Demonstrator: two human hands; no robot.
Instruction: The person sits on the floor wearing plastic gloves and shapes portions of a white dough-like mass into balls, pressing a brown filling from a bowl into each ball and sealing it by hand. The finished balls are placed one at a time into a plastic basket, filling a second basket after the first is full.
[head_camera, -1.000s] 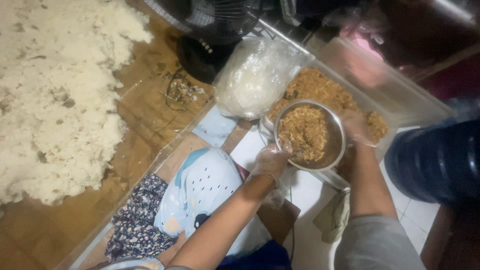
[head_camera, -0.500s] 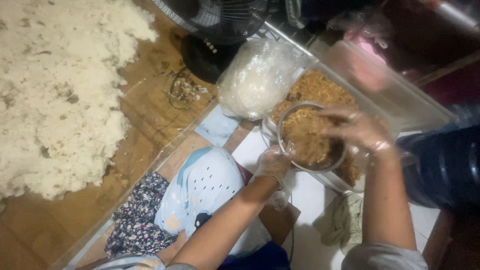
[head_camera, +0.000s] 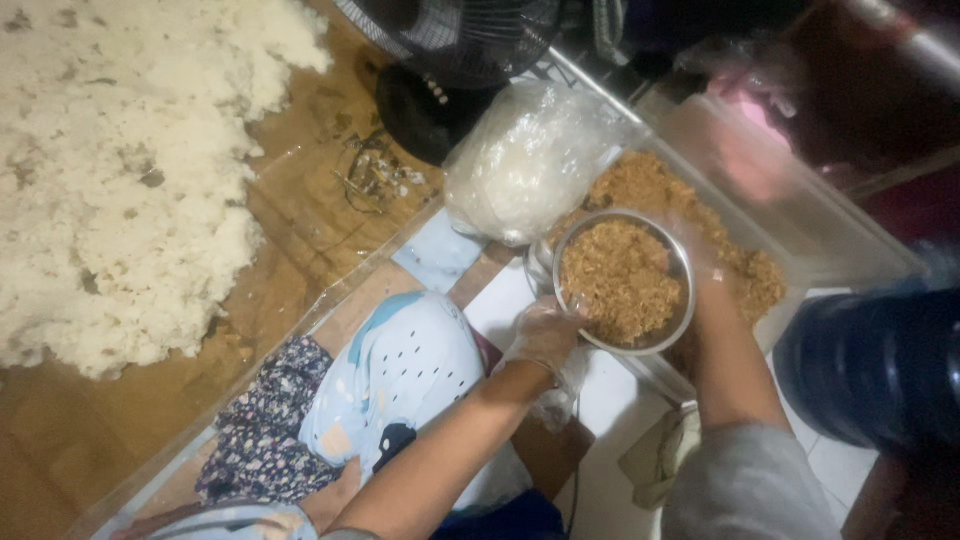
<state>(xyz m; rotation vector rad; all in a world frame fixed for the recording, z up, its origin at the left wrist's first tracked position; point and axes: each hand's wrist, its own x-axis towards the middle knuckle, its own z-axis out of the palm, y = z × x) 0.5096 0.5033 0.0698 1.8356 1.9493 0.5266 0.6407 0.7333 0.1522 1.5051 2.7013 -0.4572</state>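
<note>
Bowl of brown filling held over the tub

Hands in thin clear gloves steady a round metal bowl (head_camera: 624, 282) heaped with brown shredded filling. The left hand (head_camera: 545, 335) grips the bowl's near rim; the right hand (head_camera: 700, 262) wraps its far side, fingers partly hidden. The bowl sits above a clear plastic tub (head_camera: 800, 230) holding more of the same filling, just beside a plastic bag (head_camera: 525, 165) of white rice. A broad white rice heap (head_camera: 120, 170) lies well apart.

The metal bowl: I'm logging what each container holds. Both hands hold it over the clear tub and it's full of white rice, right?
Not quite. The metal bowl, held by the left hand and right hand over the clear tub, holds a brown crumbly mix, not white rice, as the head view shows.
</note>
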